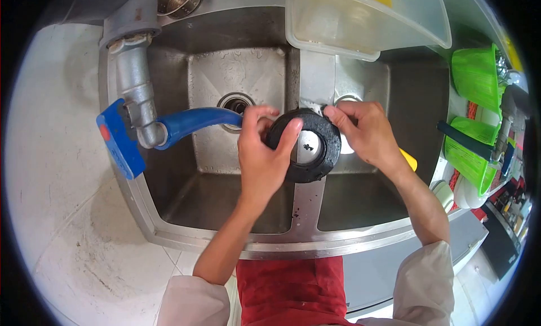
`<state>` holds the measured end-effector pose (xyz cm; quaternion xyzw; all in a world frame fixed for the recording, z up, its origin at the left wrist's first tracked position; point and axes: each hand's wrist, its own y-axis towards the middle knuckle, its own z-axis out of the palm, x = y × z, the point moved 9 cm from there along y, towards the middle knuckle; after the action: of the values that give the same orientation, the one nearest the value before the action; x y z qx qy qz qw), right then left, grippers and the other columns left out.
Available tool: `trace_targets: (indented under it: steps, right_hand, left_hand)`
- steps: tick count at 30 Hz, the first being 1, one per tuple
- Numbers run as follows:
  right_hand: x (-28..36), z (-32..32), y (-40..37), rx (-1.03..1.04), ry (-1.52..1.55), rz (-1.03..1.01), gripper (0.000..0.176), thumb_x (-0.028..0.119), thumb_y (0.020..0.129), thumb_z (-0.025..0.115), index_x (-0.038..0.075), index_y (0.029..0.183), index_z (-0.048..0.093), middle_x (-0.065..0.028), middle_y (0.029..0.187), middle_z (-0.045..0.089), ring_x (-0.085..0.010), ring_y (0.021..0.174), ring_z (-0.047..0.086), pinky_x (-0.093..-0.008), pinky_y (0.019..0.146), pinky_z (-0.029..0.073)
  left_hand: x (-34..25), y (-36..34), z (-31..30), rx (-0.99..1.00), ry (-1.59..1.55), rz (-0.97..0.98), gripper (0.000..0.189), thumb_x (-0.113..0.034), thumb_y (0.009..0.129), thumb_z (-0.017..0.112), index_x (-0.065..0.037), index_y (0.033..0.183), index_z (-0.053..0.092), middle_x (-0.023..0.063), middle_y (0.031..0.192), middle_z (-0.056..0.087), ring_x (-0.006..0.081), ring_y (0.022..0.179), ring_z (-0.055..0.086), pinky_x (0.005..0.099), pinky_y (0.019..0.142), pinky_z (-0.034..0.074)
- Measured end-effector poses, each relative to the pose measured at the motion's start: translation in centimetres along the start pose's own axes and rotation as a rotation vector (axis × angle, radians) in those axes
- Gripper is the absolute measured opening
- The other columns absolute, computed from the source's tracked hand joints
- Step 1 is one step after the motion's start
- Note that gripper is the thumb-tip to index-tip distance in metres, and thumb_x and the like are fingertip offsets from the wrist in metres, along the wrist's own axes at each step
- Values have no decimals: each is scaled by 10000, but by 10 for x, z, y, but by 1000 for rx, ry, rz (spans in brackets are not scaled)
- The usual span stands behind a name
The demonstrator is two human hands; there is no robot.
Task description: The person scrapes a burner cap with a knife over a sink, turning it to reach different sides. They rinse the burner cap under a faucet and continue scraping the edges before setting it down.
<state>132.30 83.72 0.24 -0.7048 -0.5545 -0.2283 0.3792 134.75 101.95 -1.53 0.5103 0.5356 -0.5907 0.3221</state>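
A thick black ring [331, 157], rubbery and rough on its surface, is held over the divider between two sink basins. My left hand [262, 154] grips its left side, thumb on the upper face and fingers around the edge. At the ring's upper right rim, my right hand [369, 132] pinches the black edge between thumb and fingers; whether a loose bit is in the pinch is too small to tell. Pale metal with dark crumbs shows through the hole. More dark crumbs [296, 212] lie on the sink divider [307, 205] below.
A metal tap with a blue hose [197, 122] and blue handle [121, 139] reaches over the left basin [236, 72] from the left. A clear plastic bin [360, 27] stands behind the right basin. Green baskets [476, 75] line the right side. A metal strainer [179, 2] sits at back left.
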Motion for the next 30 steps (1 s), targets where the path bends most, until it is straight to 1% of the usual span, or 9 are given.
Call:
trace_targets:
  steps: [2, 6, 9, 13, 15, 19, 22, 25, 30]
  right_hand:
    - [11, -1, -8, -72, -150, -110, 368, 267, 973, 663, -13, 735, 676, -199, 602, 590, -351, 506, 512, -413, 522, 423]
    - [28, -4, -8, -134, -319, -184, 367, 265, 965, 671, -28, 744, 653, -223, 600, 525, -363, 512, 488, -422, 544, 419]
    - [-3, 9, 5, 86, 130, 43, 408, 294, 967, 679, -31, 726, 623, -214, 586, 491, -351, 504, 464, -422, 540, 418]
    - [-29, -1, -12, -24, 177, 184, 419, 294, 972, 688, -22, 705, 616, -200, 572, 492, -358, 500, 441, -422, 523, 408]
    - [-27, -13, -26, -185, 39, 180, 406, 289, 971, 694, -15, 712, 625, -196, 566, 498, -378, 502, 461, -429, 524, 408]
    - [-8, -7, -38, -220, -20, 118, 371, 287, 950, 718, 20, 711, 623, -168, 552, 539, -411, 533, 556, -452, 515, 424]
    - [-6, 0, -39, -210, -58, 135, 377, 279, 950, 713, 20, 698, 608, -166, 550, 548, -412, 536, 565, -454, 513, 435]
    - [-1, -1, -37, -242, -142, 64, 366, 294, 941, 712, 41, 699, 604, -138, 568, 577, -371, 525, 593, -445, 499, 450]
    - [11, -1, -31, -263, -264, -45, 336, 288, 937, 707, 58, 718, 598, -120, 604, 599, -345, 516, 602, -440, 492, 455]
  left_hand:
    - [23, -21, -3, -65, -92, -172, 216, -198, 1001, 677, -9, 1034, 577, 15, 760, 614, 71, 679, 578, 224, 613, 460]
    - [21, -7, 2, 25, 58, 19, 211, -207, 1005, 674, -12, 994, 594, -4, 719, 590, 58, 590, 545, 223, 535, 433]
    - [22, -1, 2, 144, 1, -3, 232, -231, 987, 704, -15, 985, 623, -4, 722, 617, 44, 590, 545, 225, 540, 444]
    - [22, -2, -4, 132, -10, -53, 229, -209, 970, 726, -7, 1022, 632, 0, 714, 624, 52, 548, 535, 232, 504, 427]
    - [19, -2, -5, 124, 7, -63, 227, -196, 967, 728, 0, 1029, 631, 2, 722, 628, 51, 560, 541, 230, 512, 429]
    - [11, -4, -3, 78, 11, -73, 232, -152, 940, 756, 9, 1049, 628, 20, 765, 664, 61, 610, 581, 227, 552, 459]
    - [-8, -2, 2, 14, 140, 186, 260, -118, 909, 785, 9, 1071, 627, 36, 801, 695, 76, 660, 615, 232, 603, 490]
    - [6, -3, 2, 56, 101, -9, 287, -102, 885, 806, 9, 1079, 627, 55, 834, 715, 87, 707, 641, 240, 657, 515]
    - [11, -3, -2, 37, 143, -63, 293, -104, 879, 808, 17, 1071, 623, 67, 841, 710, 99, 740, 654, 242, 701, 520]
